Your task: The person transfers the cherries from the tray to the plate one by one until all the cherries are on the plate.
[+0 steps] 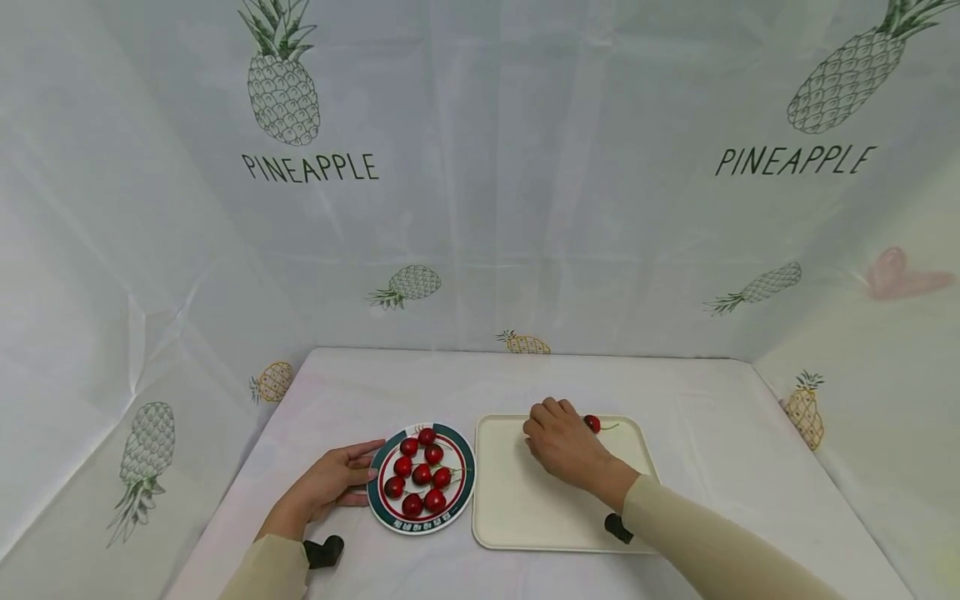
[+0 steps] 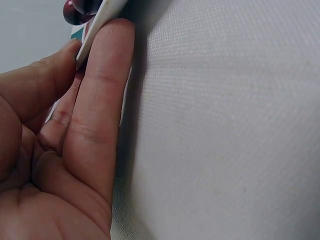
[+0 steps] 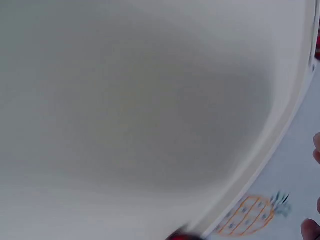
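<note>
My left hand (image 1: 340, 481) holds the left edge of a round plate (image 1: 372, 471) with a green and red border; the left wrist view shows the thumb (image 2: 60, 65) over the rim and a finger (image 2: 102, 75) against its underside. Several red cherries (image 1: 422, 474) lie on the plate. The right hand (image 1: 567, 444) hovers over the upper part of a cream tray (image 1: 540, 517), palm down and fingers bent. Just to its right, a single stemmed cherry (image 1: 592, 423) sits by the tray's far edge. Spaced right fingertips (image 3: 310, 229) show at the right wrist view's edge, without a cherry between them.
Plate and tray stand side by side on a white-covered table (image 1: 360, 392). A white cloth printed with pineapples (image 1: 283, 100) hangs behind and along the sides. Each wrist wears a dark camera mount (image 1: 324, 552).
</note>
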A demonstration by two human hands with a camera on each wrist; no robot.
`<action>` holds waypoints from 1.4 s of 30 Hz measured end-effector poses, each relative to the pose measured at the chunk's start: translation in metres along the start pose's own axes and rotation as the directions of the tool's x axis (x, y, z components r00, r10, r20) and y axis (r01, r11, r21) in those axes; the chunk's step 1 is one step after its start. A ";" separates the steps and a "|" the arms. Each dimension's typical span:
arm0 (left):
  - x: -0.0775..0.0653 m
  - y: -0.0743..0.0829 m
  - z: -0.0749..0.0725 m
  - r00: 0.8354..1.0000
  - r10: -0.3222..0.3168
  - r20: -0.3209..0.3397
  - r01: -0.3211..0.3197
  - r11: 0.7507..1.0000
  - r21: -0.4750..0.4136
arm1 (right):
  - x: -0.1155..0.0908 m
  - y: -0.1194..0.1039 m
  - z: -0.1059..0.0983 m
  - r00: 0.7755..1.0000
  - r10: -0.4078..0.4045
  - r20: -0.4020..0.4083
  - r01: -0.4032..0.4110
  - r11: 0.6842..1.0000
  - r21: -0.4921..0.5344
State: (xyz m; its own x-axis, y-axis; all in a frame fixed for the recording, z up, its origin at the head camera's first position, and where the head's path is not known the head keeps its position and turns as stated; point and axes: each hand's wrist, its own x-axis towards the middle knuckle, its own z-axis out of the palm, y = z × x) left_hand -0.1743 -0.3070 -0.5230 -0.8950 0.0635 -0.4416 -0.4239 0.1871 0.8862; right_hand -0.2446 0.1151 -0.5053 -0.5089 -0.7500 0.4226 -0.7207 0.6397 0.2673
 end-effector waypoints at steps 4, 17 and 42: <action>0.001 -0.001 -0.001 1.000 0.004 0.014 -0.004 1.000 -0.002 | -0.025 0.028 0.001 0.999 0.036 -0.041 -0.036 0.999 0.008; 0.001 -0.002 -0.001 0.999 0.008 0.038 -0.007 1.000 -0.008 | -0.088 0.091 0.001 0.993 0.117 0.034 -0.115 0.992 -0.056; 0.001 -0.001 -0.003 0.999 0.003 0.037 -0.002 1.000 -0.018 | -0.104 0.095 0.011 0.982 0.111 0.151 -0.095 0.989 -0.111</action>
State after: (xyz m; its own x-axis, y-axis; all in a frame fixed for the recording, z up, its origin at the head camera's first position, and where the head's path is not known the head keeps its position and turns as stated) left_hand -0.1752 -0.3101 -0.5245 -0.8904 0.1006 -0.4439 -0.4245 0.1688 0.8896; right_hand -0.2657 0.2524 -0.5336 -0.6509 -0.6909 0.3145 -0.6124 0.7227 0.3203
